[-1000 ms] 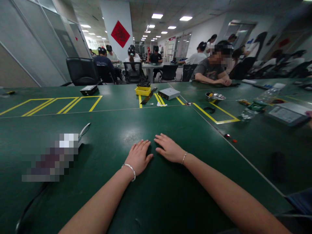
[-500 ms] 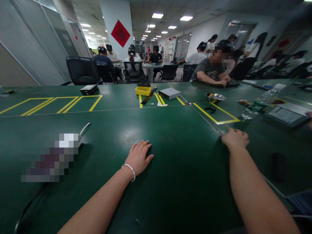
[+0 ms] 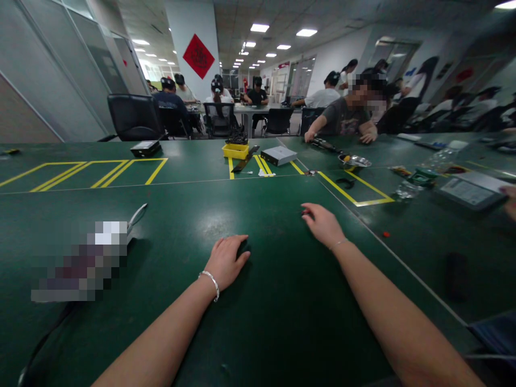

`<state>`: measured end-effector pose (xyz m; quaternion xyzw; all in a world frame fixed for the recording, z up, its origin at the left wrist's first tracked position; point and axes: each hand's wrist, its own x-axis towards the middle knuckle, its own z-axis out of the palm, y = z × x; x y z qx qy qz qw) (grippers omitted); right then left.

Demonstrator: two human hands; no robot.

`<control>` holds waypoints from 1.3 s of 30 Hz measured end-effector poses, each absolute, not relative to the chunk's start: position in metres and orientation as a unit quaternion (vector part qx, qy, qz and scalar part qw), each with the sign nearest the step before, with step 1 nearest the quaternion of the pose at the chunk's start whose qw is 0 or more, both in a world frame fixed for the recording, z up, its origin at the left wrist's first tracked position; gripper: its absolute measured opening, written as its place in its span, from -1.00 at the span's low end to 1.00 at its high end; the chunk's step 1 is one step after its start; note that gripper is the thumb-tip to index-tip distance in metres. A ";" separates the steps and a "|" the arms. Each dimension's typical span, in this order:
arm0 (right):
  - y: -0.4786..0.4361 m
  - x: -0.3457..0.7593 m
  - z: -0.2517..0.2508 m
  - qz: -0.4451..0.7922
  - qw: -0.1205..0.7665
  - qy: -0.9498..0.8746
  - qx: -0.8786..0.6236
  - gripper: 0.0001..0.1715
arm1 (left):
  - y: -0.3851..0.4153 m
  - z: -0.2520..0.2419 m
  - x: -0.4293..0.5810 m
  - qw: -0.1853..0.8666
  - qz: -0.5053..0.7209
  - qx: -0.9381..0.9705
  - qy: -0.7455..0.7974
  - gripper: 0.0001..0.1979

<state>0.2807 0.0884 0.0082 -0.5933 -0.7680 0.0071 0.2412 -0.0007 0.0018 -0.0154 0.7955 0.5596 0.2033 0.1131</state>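
My left hand (image 3: 226, 260) rests on the green table (image 3: 274, 317) with its fingers stretched out and thumb apart, a pale bracelet round the wrist. It holds nothing. Ahead and to the right, my right hand (image 3: 323, 223) is curled, its thumb and forefinger closed on a small dark red piece (image 3: 305, 213). Most of that piece is hidden by the fingers, so its kind does not show. A small orange-red piece (image 3: 386, 234) lies on the table to the right of my right hand, beyond the table seam.
A blurred-out device (image 3: 86, 260) with a cable lies at left. Farther back are a yellow bin (image 3: 236, 151), a grey box-shaped drive (image 3: 279, 155), a metal dish (image 3: 355, 160) and a plastic bottle (image 3: 423, 176). A dark object (image 3: 457, 277) lies right. Across the table sits a person (image 3: 349, 115).
My right hand has moved left from the table seam and now pinches a small dark red piece. An orange-red piece shows where that hand was. My left hand has barely shifted.
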 end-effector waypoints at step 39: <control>0.104 0.413 -0.014 -0.035 0.047 -0.467 -0.882 -0.65 | 0.003 -0.009 0.002 0.219 0.283 0.736 0.575 -0.85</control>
